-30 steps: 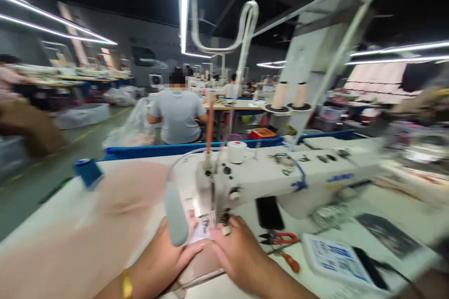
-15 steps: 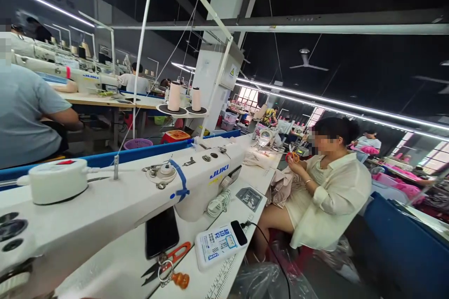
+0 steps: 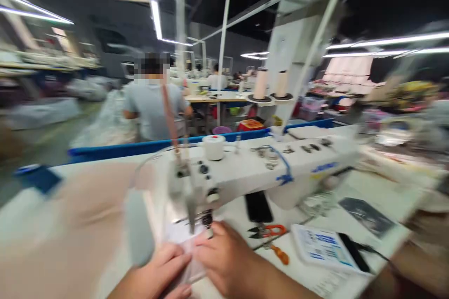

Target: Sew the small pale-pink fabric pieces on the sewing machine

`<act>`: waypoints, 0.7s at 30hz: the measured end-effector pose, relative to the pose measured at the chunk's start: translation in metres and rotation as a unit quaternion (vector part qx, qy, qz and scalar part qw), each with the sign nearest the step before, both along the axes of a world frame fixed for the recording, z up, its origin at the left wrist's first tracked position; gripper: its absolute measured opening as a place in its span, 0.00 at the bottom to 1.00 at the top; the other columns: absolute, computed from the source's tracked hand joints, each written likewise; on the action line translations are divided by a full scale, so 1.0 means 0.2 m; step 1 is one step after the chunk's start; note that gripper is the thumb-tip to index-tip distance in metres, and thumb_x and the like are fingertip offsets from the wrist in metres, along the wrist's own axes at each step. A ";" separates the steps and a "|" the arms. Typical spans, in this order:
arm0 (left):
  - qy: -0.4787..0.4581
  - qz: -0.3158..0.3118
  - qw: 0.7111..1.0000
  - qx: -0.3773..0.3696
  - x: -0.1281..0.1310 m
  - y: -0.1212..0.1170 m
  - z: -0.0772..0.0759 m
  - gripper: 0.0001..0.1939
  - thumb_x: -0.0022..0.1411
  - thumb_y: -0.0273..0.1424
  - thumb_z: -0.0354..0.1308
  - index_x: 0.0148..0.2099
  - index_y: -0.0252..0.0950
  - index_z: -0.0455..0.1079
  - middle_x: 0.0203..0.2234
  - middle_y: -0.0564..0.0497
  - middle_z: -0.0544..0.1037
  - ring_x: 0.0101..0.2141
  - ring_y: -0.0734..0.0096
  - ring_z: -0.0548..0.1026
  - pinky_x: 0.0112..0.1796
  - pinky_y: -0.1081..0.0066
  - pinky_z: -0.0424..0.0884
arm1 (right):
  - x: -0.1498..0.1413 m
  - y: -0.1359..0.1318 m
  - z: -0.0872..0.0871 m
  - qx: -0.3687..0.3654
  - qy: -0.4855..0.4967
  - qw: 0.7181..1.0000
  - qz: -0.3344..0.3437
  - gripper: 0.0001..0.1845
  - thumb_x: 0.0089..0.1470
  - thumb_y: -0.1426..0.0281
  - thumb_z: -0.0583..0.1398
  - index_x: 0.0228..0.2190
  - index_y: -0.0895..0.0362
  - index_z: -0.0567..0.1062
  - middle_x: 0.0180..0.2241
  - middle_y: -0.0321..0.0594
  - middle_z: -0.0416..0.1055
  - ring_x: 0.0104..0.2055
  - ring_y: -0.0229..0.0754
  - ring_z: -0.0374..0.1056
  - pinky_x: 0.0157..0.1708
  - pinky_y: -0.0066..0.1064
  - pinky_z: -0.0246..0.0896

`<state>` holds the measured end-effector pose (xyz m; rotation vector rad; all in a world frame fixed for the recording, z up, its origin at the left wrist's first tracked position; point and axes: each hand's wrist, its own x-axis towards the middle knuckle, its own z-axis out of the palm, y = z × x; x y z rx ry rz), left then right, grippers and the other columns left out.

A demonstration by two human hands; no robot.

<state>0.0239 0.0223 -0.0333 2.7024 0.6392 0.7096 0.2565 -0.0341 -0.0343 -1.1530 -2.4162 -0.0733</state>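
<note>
Both my hands are at the needle end of a white sewing machine (image 3: 252, 163), on a pale pink piece of fabric (image 3: 189, 268). My left hand (image 3: 159, 268) has its fingers closed on the fabric, left of the needle area. Close beside it, my right hand (image 3: 226, 254) pinches the fabric just below the presser foot, fingers curled together. Motion blur hides the exact grip and the fabric's edges. A larger spread of pale pink cloth (image 3: 94, 196) covers the table on the left.
Right of my right hand lie orange-handled thread snips (image 3: 275, 230), a wooden key fob (image 3: 280, 254), a black phone (image 3: 258, 206) and a white power bank (image 3: 322, 247). Thread cones (image 3: 260, 84) stand behind the machine. A person in light blue (image 3: 157, 107) sits beyond the blue table edge.
The view has swung left, bringing both my hands, the needle end and the pink cloth into sight. The seated person on the right has left the view.
</note>
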 end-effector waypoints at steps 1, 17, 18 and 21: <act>0.040 -0.004 0.999 -0.021 -0.06 -0.05 0.07 0.12 0.76 0.43 0.54 0.48 0.46 0.78 0.41 0.51 0.80 0.37 0.62 0.77 0.39 0.71 0.74 | 0.00 -0.02 -0.02 0.009 0.045 0.999 0.007 0.09 0.63 0.74 0.58 0.42 0.53 0.76 0.44 0.36 0.81 0.46 0.46 0.72 0.53 0.37 0.65; 0.126 0.019 0.990 0.067 0.00 -0.16 0.08 0.21 0.67 0.50 0.68 0.37 0.37 0.76 0.37 0.51 0.78 0.33 0.63 0.73 0.39 0.59 0.67 | 0.14 -0.02 -0.06 0.047 -0.043 0.996 0.065 0.17 0.58 0.79 0.59 0.45 0.49 0.77 0.40 0.35 0.82 0.40 0.46 0.75 0.44 0.34 0.69; 0.123 0.022 0.990 0.070 0.01 -0.17 0.07 0.20 0.67 0.50 0.68 0.38 0.37 0.76 0.37 0.51 0.78 0.33 0.63 0.72 0.39 0.59 0.67 | 0.14 -0.02 -0.06 0.046 -0.048 0.996 0.064 0.17 0.58 0.79 0.58 0.45 0.50 0.77 0.40 0.35 0.81 0.40 0.46 0.75 0.43 0.34 0.68; 0.117 0.027 0.990 0.077 0.01 -0.17 0.06 0.19 0.67 0.49 0.68 0.38 0.37 0.75 0.38 0.51 0.79 0.33 0.63 0.72 0.39 0.59 0.67 | 0.13 -0.02 -0.04 0.041 -0.052 0.996 0.056 0.15 0.59 0.79 0.57 0.43 0.50 0.77 0.39 0.36 0.81 0.38 0.46 0.74 0.42 0.35 0.68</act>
